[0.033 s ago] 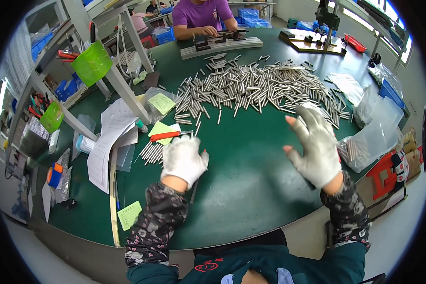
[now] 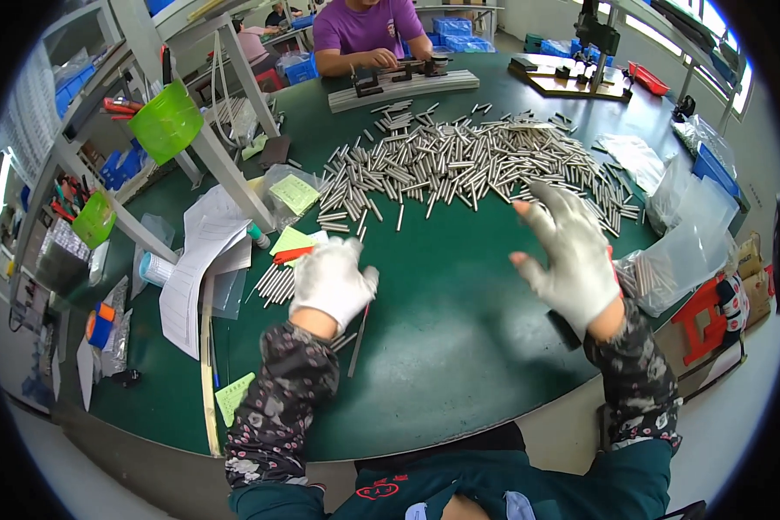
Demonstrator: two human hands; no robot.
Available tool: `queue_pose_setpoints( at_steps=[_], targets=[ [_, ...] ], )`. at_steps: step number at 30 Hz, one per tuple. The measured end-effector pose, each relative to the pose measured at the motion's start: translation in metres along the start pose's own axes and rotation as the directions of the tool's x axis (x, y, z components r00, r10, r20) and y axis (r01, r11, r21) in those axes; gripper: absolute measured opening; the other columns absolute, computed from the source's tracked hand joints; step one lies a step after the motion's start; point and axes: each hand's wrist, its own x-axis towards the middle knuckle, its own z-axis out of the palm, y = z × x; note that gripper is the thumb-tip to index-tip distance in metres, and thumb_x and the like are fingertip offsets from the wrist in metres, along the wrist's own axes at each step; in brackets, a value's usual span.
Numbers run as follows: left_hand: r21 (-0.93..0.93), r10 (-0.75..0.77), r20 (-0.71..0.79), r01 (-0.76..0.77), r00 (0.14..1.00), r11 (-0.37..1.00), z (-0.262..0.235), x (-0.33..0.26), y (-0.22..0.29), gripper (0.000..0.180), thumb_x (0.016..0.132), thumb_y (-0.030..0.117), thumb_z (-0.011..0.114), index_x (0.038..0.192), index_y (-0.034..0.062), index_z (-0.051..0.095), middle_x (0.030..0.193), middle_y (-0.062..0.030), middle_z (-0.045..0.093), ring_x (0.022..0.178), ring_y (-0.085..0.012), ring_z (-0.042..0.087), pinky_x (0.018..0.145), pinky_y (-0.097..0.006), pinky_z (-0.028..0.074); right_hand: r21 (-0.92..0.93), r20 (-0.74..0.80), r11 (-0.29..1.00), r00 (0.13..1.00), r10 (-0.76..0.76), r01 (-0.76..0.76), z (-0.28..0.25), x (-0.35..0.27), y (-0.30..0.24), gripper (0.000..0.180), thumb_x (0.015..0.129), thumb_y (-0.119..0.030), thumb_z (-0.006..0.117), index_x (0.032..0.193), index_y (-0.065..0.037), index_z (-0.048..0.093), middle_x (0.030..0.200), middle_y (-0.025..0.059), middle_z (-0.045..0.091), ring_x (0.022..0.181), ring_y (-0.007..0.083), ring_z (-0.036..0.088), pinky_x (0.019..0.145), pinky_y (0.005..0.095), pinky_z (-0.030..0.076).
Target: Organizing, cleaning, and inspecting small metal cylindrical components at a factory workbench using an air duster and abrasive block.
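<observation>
My left hand [image 2: 334, 282], in a white glove, hangs over the near-left table, back up. Its bent fingers are mostly hidden, so I cannot tell whether they hold anything. Beside it lie a bundle of short metal pins [image 2: 274, 284] and a red-handled tool [image 2: 292, 255], partly covered by the hand. Near the wrist a thin metal strip [image 2: 358, 342] rests on the green top. My right hand [image 2: 572, 260], in a white glove with bare thumb and fingertip, is raised with fingers apart and nothing in them. Beyond it spreads a large heap of metal pins [image 2: 459, 160].
A dark flat object [image 2: 565, 329] lies beside my right wrist. To the right stands a clear plastic bin [image 2: 693, 251] with bagged pins. Papers [image 2: 186, 286] and a grey rack post [image 2: 234, 182] stand left. Across the table a person in purple [image 2: 368, 39] works at a metal fixture [image 2: 403, 91].
My left hand has shifted slightly left, covering more of the red-handled tool; pins now show beside its wrist. My right hand has moved slightly left and stays spread.
</observation>
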Motion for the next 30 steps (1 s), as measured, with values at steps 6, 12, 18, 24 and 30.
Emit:
queue_pose_setpoints(
  at_steps=[6,12,18,24,30],
  targets=[
    [-0.119,-0.041,0.042,0.046,0.998,0.992,0.024,0.114,-0.046,0.059,0.081,0.038,0.057,0.13,0.0063,0.049,0.135,-0.0165,0.048,0.124,-0.0327,0.046,0.103,-0.04,0.038,0.05,0.114,0.932,0.929,0.352,-0.359,0.085,0.072,0.1,0.058,0.08,-0.044,0.059,0.126,-0.009,0.053,0.117,0.0185,0.058,0.109,0.0353,0.055,0.092,0.0428,0.044],
    [-0.235,-0.064,0.017,0.066,0.998,0.97,0.065,0.187,-0.059,0.061,0.081,0.04,0.06,0.13,0.0059,0.049,0.137,-0.0169,0.045,0.127,-0.032,0.042,0.106,-0.037,0.035,-0.032,0.29,0.787,0.748,0.597,-0.616,0.144,0.118,0.156,0.065,0.078,-0.053,0.059,0.128,-0.011,0.052,0.12,0.0185,0.059,0.116,0.0321,0.054,0.095,0.0414,0.044],
    [-0.318,0.023,0.067,0.0,0.998,0.948,0.116,0.233,-0.044,0.074,0.083,0.05,0.058,0.141,0.0097,0.036,0.147,-0.0172,0.031,0.136,-0.034,0.03,0.111,-0.039,0.027,0.061,0.439,0.755,0.697,0.567,-0.653,0.207,0.16,0.154,0.085,0.071,-0.07,0.055,0.138,-0.018,0.045,0.144,0.0159,0.039,0.132,0.0324,0.038,0.108,0.0463,0.03],
    [-0.057,0.016,0.11,-0.01,0.994,0.998,0.126,0.241,-0.007,0.092,0.074,0.076,0.05,0.144,0.0189,0.033,0.145,-0.0073,0.039,0.134,-0.0317,0.032,0.109,-0.053,0.024,-0.1,0.522,0.8,0.654,0.548,-0.592,0.216,0.174,0.138,0.085,0.066,-0.077,0.053,0.136,-0.029,0.047,0.14,0.0123,0.045,0.135,0.033,0.033,0.109,0.0545,0.018],
    [-0.142,0.076,0.081,-0.064,0.994,0.988,0.138,0.225,0.005,0.089,0.071,0.074,0.057,0.14,0.0201,0.04,0.141,-0.0104,0.044,0.131,-0.0308,0.038,0.109,-0.045,0.028,-0.074,0.455,0.883,0.772,0.444,-0.464,0.224,0.154,0.102,0.081,0.062,-0.074,0.062,0.126,-0.023,0.059,0.121,0.0117,0.059,0.118,0.0321,0.051,0.095,0.0452,0.036]
  ],
)
